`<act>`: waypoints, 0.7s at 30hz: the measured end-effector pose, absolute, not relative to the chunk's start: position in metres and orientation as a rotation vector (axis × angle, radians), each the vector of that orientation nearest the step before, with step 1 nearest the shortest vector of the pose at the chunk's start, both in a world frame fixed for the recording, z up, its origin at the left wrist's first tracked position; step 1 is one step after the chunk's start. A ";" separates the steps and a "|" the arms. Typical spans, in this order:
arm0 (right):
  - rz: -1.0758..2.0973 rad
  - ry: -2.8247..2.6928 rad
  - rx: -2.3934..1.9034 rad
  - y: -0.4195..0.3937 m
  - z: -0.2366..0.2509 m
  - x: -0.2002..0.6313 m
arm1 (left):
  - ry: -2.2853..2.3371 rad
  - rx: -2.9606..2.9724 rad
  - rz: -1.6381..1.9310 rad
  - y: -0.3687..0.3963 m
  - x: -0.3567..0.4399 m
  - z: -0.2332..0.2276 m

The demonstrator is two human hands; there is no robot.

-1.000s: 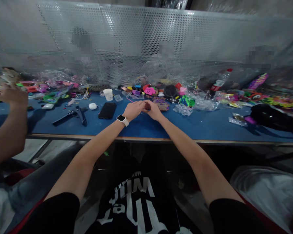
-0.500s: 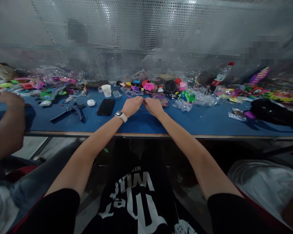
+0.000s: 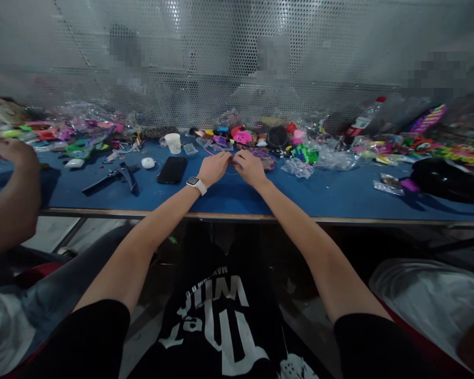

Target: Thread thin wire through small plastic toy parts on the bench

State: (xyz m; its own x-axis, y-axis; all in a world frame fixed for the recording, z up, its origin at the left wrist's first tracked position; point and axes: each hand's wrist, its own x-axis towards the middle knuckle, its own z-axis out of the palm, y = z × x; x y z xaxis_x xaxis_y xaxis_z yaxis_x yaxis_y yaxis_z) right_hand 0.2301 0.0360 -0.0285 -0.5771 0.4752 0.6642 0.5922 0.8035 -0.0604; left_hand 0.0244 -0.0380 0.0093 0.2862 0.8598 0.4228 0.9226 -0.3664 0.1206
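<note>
My left hand (image 3: pixel 214 168) and my right hand (image 3: pixel 249 166) meet fingertip to fingertip just above the blue tabletop. The fingers of both are pinched round something small and dark, too little of which shows to name. A thin loop of thread or wire (image 3: pixel 231 174) seems to hang under the fingertips. Close behind my right hand lies a flat purple and brown patterned piece (image 3: pixel 264 157). A thin pink stick (image 3: pixel 207 151) points toward my left fingers. A white watch (image 3: pixel 196 185) is on my left wrist.
Left of my hands are a black phone (image 3: pixel 172 170), a white case (image 3: pixel 147 162), a paper cup (image 3: pixel 173 143) and a dark tool (image 3: pixel 114 179). Colourful pieces and clear plastic bags (image 3: pixel 332 158) line the back. A bottle (image 3: pixel 363 122) leans right. A co-worker's arm (image 3: pixel 18 184) reaches in at left.
The view has shifted slightly. My hands stay together, with the right fingers a little more raised and spread. The co-worker's hand at left has shifted among the colourful pieces.
</note>
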 end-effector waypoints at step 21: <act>0.743 -1.783 -0.725 0.036 -0.021 0.228 | -1.722 -2.434 -0.831 -0.017 0.017 -0.003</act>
State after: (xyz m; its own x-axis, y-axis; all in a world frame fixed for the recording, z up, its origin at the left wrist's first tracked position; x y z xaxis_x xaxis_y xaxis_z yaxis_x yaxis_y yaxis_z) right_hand 0.2284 0.0364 -0.0209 -0.2911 0.7643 0.5754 0.1301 0.6275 -0.7677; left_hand 0.0173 -0.0174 -0.0031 0.2374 0.8619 0.4480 0.8868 -0.3806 0.2623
